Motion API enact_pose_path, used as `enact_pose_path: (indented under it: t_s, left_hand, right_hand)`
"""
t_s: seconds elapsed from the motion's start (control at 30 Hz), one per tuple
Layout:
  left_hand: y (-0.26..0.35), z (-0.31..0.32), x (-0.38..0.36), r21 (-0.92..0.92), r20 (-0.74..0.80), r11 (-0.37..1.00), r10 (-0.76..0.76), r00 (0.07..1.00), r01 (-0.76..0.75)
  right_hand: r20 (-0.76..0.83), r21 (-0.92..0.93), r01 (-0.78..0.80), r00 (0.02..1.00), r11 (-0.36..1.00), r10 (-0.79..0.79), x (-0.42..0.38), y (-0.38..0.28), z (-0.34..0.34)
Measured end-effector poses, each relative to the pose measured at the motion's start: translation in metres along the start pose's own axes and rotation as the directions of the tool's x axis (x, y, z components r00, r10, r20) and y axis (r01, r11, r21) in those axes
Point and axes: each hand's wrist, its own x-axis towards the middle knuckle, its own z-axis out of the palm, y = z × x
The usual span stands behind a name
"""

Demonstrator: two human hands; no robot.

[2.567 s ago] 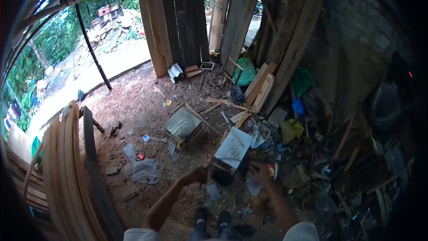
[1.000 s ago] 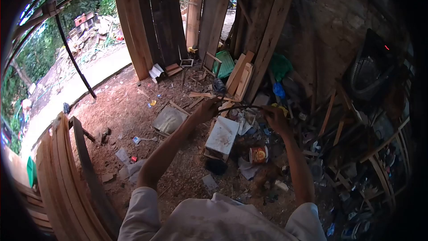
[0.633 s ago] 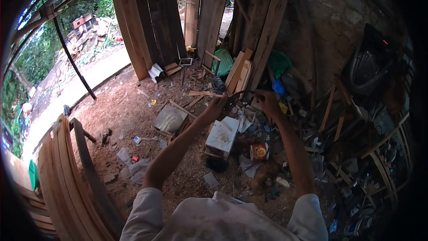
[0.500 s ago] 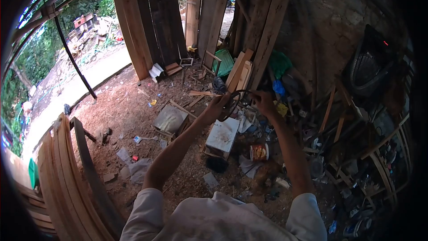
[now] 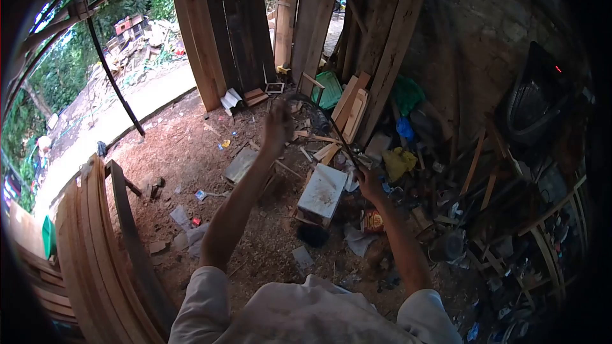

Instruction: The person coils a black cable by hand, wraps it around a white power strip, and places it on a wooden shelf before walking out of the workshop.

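A dark, thin cable or strip (image 5: pixel 341 135) runs from above the debris down to my right hand (image 5: pixel 368 181), whose fingers are closed round its lower end. My left hand (image 5: pixel 276 129) is raised to the left of it, blurred by motion; its fingers cannot be made out well. The cable's upper part curves toward my left hand, but whether they touch is unclear. Below and between the hands, a white-topped box (image 5: pixel 320 192) stands on the littered floor. A dark tool-like object (image 5: pixel 317 118) lies behind the cable.
Tall planks (image 5: pixel 245 32) lean at the back. Long boards (image 5: pixel 95 236) are stacked at the left, beside a dark beam (image 5: pixel 135 242). Wood scraps and rubbish crowd the right side. A greyish block (image 5: pixel 241 164) and a printed bucket (image 5: pixel 372 220) are on the floor.
My left hand has moved left and up, away from my right hand. My right hand has come down and slightly left. The looped cable is now stretched out longer.
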Motion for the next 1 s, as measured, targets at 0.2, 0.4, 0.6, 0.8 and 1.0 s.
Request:
enact_pose_path:
  t_s: [0.2, 0.4, 0.6, 0.8, 1.0]
  left_hand:
    - [0.002, -0.021, 0.011, 0.300, 0.006, 0.935, 0.198, 0.980, -0.191]
    - [-0.036, 0.009, -0.009, 0.629, 0.247, 0.702, 0.227, 0.942, -0.334]
    - [-0.086, 0.007, -0.024, 0.729, 0.517, 0.540, -0.029, 0.856, -0.422]
    - [-0.081, 0.018, -0.053, 0.751, 0.486, 0.660, -0.547, 0.682, -0.007]
    - [-0.095, 0.018, -0.065, 0.624, 0.480, 0.768, -0.524, 0.704, 0.146]
  right_hand:
    - [0.043, -0.260, -0.111, 0.991, 0.959, 0.127, -0.024, -0.016, -0.013]
    - [0.269, -0.381, 0.252, 0.951, 0.889, -0.154, -0.028, -0.046, -0.011]
    - [0.315, -0.401, 0.488, 0.868, 0.776, -0.383, -0.036, -0.057, -0.014]
    - [0.203, -0.463, 0.492, 0.868, 0.737, -0.452, -0.035, -0.081, -0.032]
    - [0.006, -0.395, 0.493, 0.845, 0.775, -0.535, -0.010, -0.059, -0.034]
